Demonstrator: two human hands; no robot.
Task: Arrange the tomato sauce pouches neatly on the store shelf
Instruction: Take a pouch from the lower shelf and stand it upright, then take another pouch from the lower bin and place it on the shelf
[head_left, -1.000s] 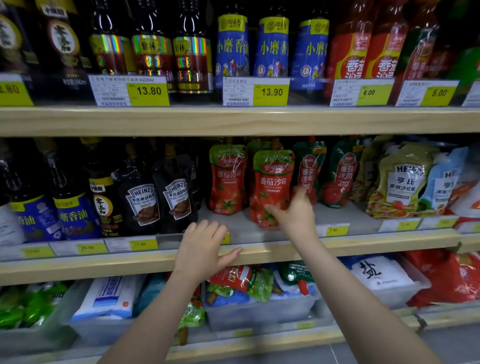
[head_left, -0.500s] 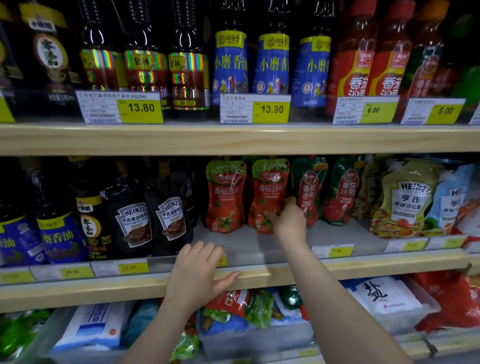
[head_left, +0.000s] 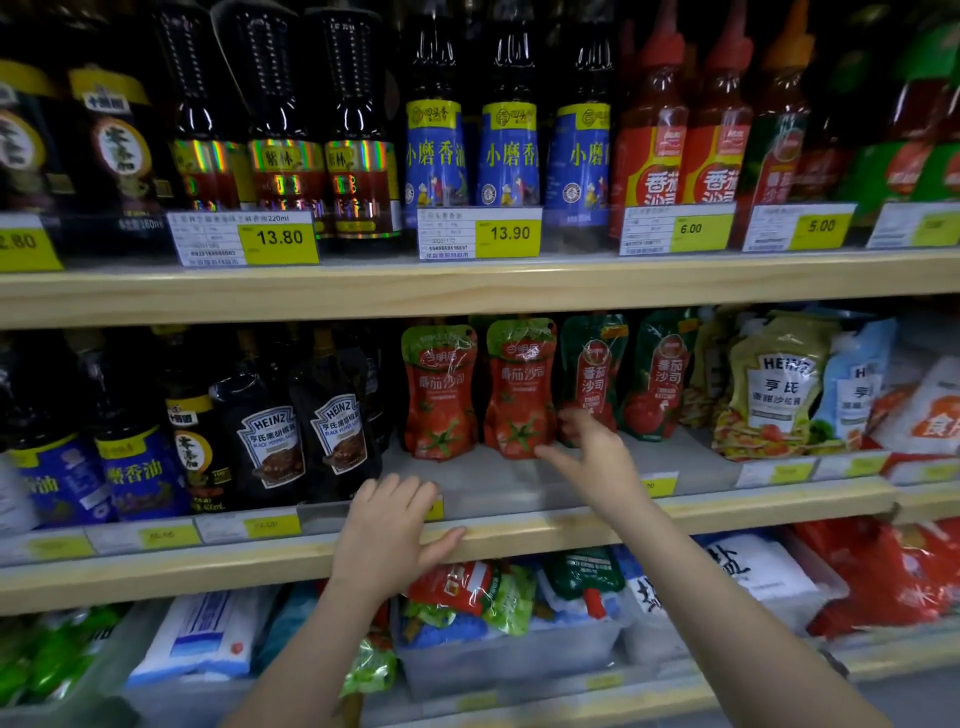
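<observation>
On the middle shelf (head_left: 519, 535), the right hand (head_left: 597, 457), fingers spread and holding nothing, should nudge the upright red tomato sauce pouches (head_left: 519, 389) square, while the left hand (head_left: 389, 535) lies flat on the edge.

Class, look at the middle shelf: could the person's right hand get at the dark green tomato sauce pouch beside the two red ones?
Probably yes. The right hand is open just in front of the dark green pouch, and nothing stands between them.

Wooden shelf (head_left: 519, 535) bears upright tomato sauce pouches (head_left: 480, 389) (beside Heinz bottles (head_left: 301, 441))
</observation>
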